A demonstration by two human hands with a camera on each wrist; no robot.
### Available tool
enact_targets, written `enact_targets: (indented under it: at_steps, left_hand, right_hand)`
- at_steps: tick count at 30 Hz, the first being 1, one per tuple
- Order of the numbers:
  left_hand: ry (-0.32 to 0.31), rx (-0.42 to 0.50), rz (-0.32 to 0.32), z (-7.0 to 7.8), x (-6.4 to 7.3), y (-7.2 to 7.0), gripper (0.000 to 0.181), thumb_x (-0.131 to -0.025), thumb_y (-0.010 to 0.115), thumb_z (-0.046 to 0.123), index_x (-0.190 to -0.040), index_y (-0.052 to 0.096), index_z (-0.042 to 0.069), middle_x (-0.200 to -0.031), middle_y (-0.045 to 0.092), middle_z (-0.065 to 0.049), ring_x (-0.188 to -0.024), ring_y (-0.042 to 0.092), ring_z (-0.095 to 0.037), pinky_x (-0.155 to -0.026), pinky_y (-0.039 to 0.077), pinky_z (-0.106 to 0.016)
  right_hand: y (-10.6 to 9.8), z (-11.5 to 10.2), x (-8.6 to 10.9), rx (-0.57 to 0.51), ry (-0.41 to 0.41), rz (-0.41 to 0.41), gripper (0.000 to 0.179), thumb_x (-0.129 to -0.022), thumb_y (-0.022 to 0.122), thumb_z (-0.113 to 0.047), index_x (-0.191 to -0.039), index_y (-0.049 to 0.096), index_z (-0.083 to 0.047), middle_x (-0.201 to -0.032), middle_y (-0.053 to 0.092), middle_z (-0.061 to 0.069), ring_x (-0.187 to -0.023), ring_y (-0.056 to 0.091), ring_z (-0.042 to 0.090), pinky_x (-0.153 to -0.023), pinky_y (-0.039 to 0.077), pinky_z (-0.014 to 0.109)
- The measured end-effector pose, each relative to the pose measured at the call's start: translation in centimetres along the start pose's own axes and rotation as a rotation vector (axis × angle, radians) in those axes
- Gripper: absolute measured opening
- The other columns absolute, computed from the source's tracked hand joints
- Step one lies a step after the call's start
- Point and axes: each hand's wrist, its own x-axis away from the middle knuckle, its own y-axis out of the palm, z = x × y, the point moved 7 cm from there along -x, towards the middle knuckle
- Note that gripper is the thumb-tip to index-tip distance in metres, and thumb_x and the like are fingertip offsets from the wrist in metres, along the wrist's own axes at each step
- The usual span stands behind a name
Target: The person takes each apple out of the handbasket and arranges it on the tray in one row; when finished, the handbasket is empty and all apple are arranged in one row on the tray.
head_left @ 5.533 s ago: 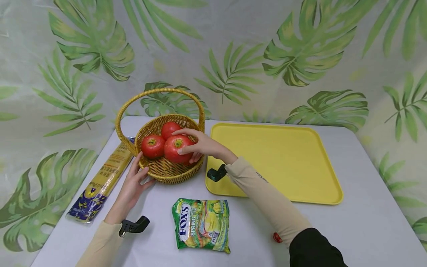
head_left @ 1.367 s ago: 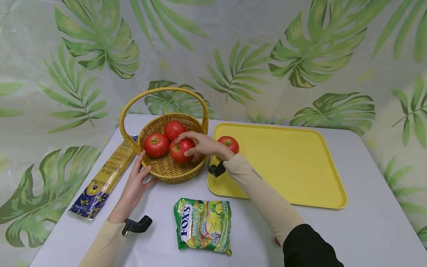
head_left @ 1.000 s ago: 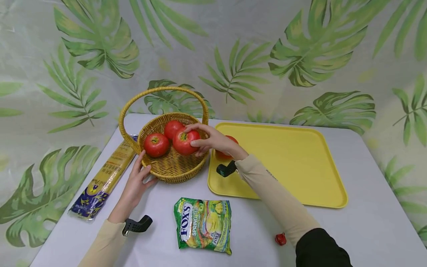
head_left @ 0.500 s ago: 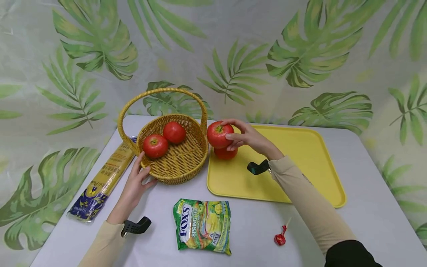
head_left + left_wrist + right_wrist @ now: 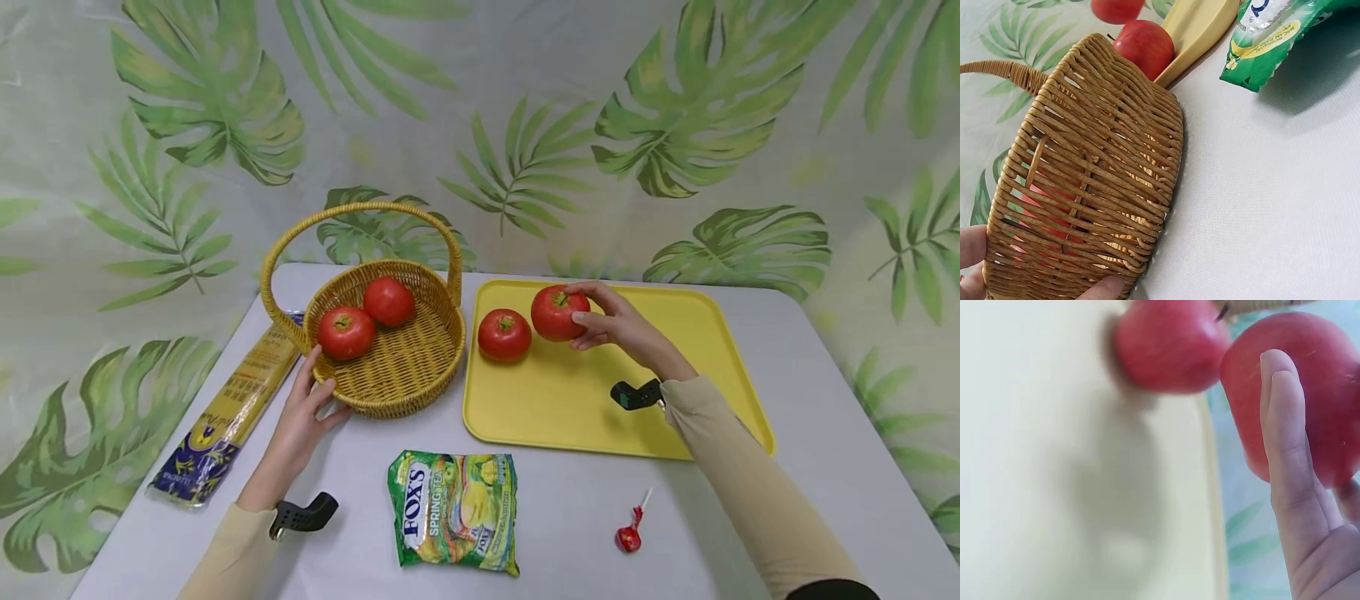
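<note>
My right hand (image 5: 622, 329) holds a red apple (image 5: 553, 315) by its side, over the yellow tray (image 5: 540, 408); in the right wrist view the fingers lie along the apple's skin. Just left of it, a second apple (image 5: 504, 335) rests on the tray. With its fingers at the near-left rim, my left hand (image 5: 294, 417) holds the wicker basket (image 5: 401, 404). One fingertip (image 5: 1104, 289) shows against the basket's outer wall in the left wrist view. Inside the basket are two more apples, one near the left rim (image 5: 347, 332) and one behind it (image 5: 388, 301).
A green bag of Fox's candy (image 5: 457, 510) lies in front of the basket and tray. To its right is a red lollipop (image 5: 628, 537). A long spaghetti packet (image 5: 232, 408) lies left of the basket, partly under its edge. The basket's tall handle (image 5: 360, 208) arches upward.
My right hand has lifted an apple out of the basket and carried it right, past the apple on the tray. Earlier, that other apple came out too. My left hand has stayed at the rim.
</note>
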Motion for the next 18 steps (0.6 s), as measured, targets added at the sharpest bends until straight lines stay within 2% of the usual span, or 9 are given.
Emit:
enact_targets:
  at_steps: [4, 10, 18]
  left_hand:
    - [0.004, -0.007, -0.001, -0.1, 0.1, 0.0, 0.060, -0.105, 0.032, 0.013, -0.155, -0.001, 0.025, -0.158, -0.014, -0.006, -0.141, 0.014, -0.038, -0.104, 0.026, -0.059]
    - [0.001, -0.014, 0.004, -0.1, 0.1, 0.0, 0.061, -0.105, 0.033, 0.014, -0.155, -0.001, 0.025, -0.158, -0.015, -0.005, -0.141, 0.013, -0.038, -0.104, 0.027, -0.059]
    - [-0.006, -0.013, 0.004, -0.2, 0.0, 0.0, 0.061, -0.105, 0.033, 0.015, -0.155, 0.000, 0.026, -0.158, -0.016, -0.004, -0.141, 0.013, -0.038, -0.104, 0.026, -0.059]
  right_hand:
    - [-0.7, 2.0, 1.0, 0.015, 0.038, 0.020, 0.042, -0.098, 0.055, -0.015, -0.137, 0.041, -0.009, -0.140, 0.035, 0.014, -0.082, 0.065, 0.043, -0.075, 0.056, 0.045]
    - [-1.0, 4.5, 1.7, 0.025, 0.086, 0.001, 0.043, -0.098, 0.054, -0.014, -0.137, 0.038, -0.005, -0.143, 0.031, 0.016, -0.083, 0.065, 0.044, -0.077, 0.054, 0.049]
    - [-0.8, 5.2, 2.0, 0.021, 0.066, -0.065, 0.043, -0.099, 0.052, -0.011, -0.139, 0.035, -0.005, -0.147, 0.024, 0.017, -0.088, 0.063, 0.048, -0.077, 0.054, 0.049]
